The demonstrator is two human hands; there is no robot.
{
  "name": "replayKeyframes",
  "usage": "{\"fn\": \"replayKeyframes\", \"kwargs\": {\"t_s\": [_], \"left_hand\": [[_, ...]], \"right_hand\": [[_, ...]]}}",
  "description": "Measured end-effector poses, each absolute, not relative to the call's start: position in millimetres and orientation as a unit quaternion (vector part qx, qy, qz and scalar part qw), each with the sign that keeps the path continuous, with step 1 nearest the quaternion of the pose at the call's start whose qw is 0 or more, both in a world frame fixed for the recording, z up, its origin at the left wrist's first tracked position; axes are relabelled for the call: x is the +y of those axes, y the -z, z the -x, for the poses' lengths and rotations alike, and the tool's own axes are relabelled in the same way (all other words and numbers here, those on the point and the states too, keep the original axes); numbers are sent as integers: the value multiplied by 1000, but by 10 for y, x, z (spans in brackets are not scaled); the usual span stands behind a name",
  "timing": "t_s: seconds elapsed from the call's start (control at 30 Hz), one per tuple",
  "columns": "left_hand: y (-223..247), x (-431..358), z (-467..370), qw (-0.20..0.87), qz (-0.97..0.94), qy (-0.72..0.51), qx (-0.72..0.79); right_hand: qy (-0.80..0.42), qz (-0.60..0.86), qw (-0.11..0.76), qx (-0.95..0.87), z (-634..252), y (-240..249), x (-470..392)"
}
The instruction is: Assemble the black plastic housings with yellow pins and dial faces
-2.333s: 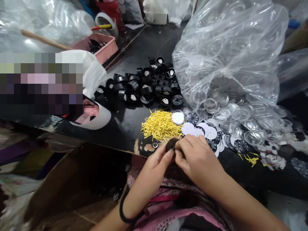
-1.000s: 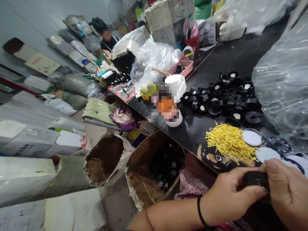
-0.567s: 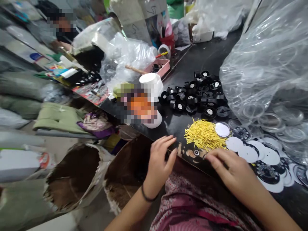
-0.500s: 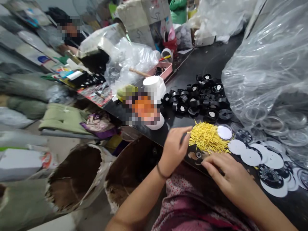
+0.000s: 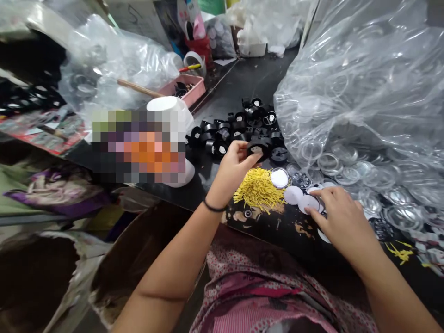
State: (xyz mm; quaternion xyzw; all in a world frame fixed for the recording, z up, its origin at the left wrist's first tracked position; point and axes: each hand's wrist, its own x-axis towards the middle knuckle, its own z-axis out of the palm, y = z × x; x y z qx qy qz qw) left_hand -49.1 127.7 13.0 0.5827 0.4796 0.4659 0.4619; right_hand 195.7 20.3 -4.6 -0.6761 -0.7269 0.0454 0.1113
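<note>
My left hand (image 5: pixel 236 162) pinches a round black plastic housing (image 5: pixel 258 147) between thumb and fingers, at the near edge of a pile of similar black housings (image 5: pixel 222 132). Below it lies a heap of thin yellow pieces (image 5: pixel 260 189). My right hand (image 5: pixel 338 212) is to the right, thumb and forefinger closed on the edge of a white disc (image 5: pixel 308 203). More white discs (image 5: pixel 293 195) and black dial discs with white markings (image 5: pixel 301 179) lie around it, partly hidden by that hand. A transparent round cover with a white disc in it (image 5: pixel 279 177) sits beside the yellow heap.
A large transparent plastic bag (image 5: pixel 347 92) spills round transparent covers (image 5: pixel 347 175) at the right. On the left stand a white cup (image 5: pixel 169 106) and a pink tray (image 5: pixel 196 90). An open sack (image 5: pixel 104 286) stands below the table edge.
My left hand has moved up and over to the black pile and taken hold of a housing. My right hand has moved right to the white discs. The view has swung right.
</note>
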Motion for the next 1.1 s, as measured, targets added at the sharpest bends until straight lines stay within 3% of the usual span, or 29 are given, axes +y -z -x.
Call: {"fn": "replayKeyframes", "kwargs": {"t_s": [0.1, 0.23, 0.47, 0.73, 0.87, 1.1], "left_hand": [[-129, 725, 513, 696, -357, -489, 386], [-21, 105, 511, 806, -186, -417, 378], [-14, -82, 463, 819, -133, -417, 372], [-9, -17, 286, 843, -40, -417, 337], [-37, 30, 182, 834, -9, -452, 315], [-72, 21, 129, 827, -4, -463, 318]], "right_hand": [[-76, 681, 165, -709, -2007, 53, 260], [-93, 689, 193, -693, -2050, 7, 261], [-19, 638, 118, -761, -2065, 80, 155], [-143, 650, 265, -698, -1730, -127, 35], [-129, 539, 282, -783, -1468, -159, -77], [-22, 617, 332, -713, -1693, -194, 20]]}}
